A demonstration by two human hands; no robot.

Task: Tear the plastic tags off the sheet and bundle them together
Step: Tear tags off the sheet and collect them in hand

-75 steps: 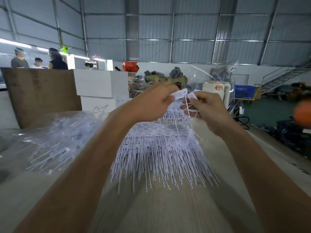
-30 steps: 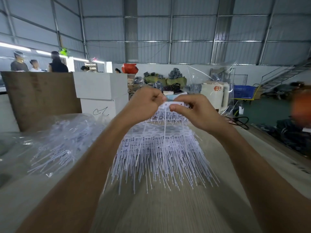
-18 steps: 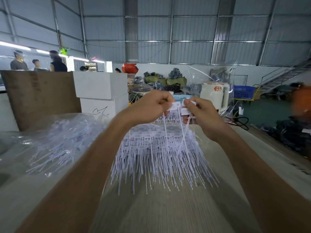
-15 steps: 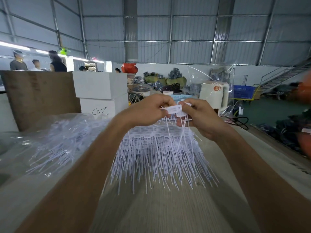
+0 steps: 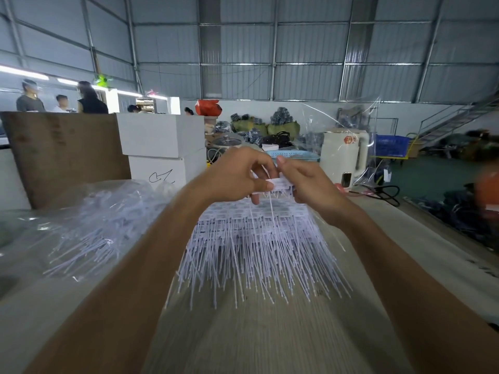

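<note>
A big pile of white plastic tags (image 5: 259,238) lies fanned out on the table (image 5: 256,333), flat label heads at the far end and thin tails pointing toward me. Above its far end, my left hand (image 5: 232,176) and my right hand (image 5: 307,184) are held together. Both pinch a small strip of white tags (image 5: 279,182) between thumb and fingers. A few thin tails hang down from the strip toward the pile.
A clear plastic bag with more white tags (image 5: 89,233) lies on the table's left. Behind it stand a brown board (image 5: 64,155) and stacked white boxes (image 5: 162,149). A white appliance (image 5: 345,155) stands at the far right. Several people stand at the far left.
My hands pulled a little apart with tag pieces, then came back together. Now both hold one strip, slightly lower and closer over the pile.
</note>
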